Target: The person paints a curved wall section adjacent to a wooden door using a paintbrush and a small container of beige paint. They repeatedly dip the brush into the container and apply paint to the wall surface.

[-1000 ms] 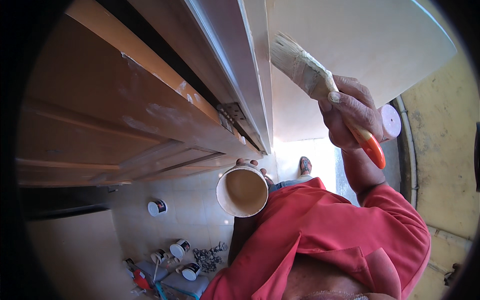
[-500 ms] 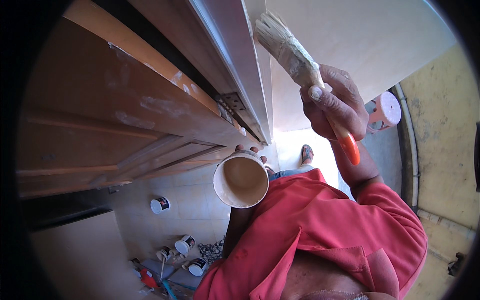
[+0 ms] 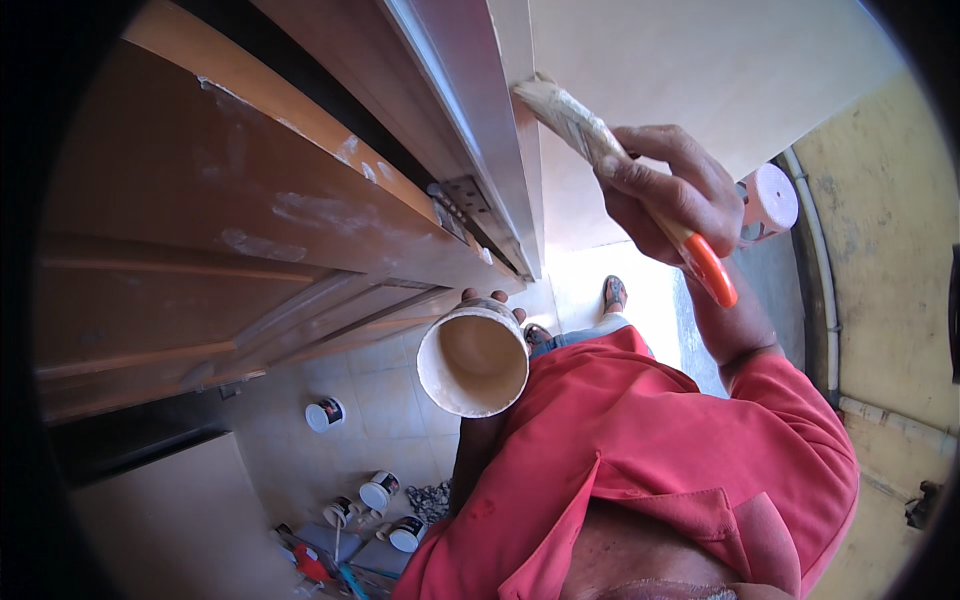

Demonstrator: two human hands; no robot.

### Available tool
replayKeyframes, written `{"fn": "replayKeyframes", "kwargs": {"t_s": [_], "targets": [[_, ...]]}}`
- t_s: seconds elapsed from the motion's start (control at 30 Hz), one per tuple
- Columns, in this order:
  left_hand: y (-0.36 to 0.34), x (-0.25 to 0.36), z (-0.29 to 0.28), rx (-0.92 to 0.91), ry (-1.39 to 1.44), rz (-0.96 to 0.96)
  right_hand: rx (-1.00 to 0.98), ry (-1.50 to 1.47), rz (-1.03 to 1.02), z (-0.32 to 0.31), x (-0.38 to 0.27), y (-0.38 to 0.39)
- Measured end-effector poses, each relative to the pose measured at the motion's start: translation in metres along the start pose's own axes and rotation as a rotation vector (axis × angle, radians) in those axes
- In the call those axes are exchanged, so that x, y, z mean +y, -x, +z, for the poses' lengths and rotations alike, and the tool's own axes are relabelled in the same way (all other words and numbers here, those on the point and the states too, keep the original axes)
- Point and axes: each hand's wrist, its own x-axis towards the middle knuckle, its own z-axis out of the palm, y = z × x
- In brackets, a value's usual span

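Observation:
In my right hand (image 3: 675,195) is a paintbrush (image 3: 580,125) with an orange-tipped handle, its bristles coated in pale paint. The bristle tip meets the edge strip of the door frame (image 3: 515,60), beside the pale wall (image 3: 650,70). My left hand (image 3: 497,297) holds a white paint tub (image 3: 472,362) from beneath; only its fingertips show past the far rim. Cream-coloured paint lines the inside of the tub, whose mouth faces up. My fingers on both hands are closed round what they hold.
A brown panelled door (image 3: 200,200) with white smears stands open at the left. Several paint tubs, such as one white tub (image 3: 325,414), are on the tiled floor, near assorted tools (image 3: 325,560). A pink stool (image 3: 770,200) stands at the right by a pipe (image 3: 815,250).
My right hand has swung the paintbrush down and flattened its angle, with the bristles lower along the frame edge. The tub in my left hand has shifted slightly left.

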Motion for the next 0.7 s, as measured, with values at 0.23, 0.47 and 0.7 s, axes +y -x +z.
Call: {"fn": "replayKeyframes", "kwargs": {"t_s": [0.23,0.47,0.7], "targets": [[0.000,0.009,-0.002,0.009,0.085,-0.101,0.261,0.061,-0.160,-0.001,0.013,-0.042],[0.001,0.008,0.001,-0.016,0.047,-0.020,0.143,0.153,-0.026,0.024,-0.005,0.007],[0.001,0.016,0.004,0.052,-0.004,0.026,0.035,0.050,0.103,0.013,-0.016,0.016]]}}
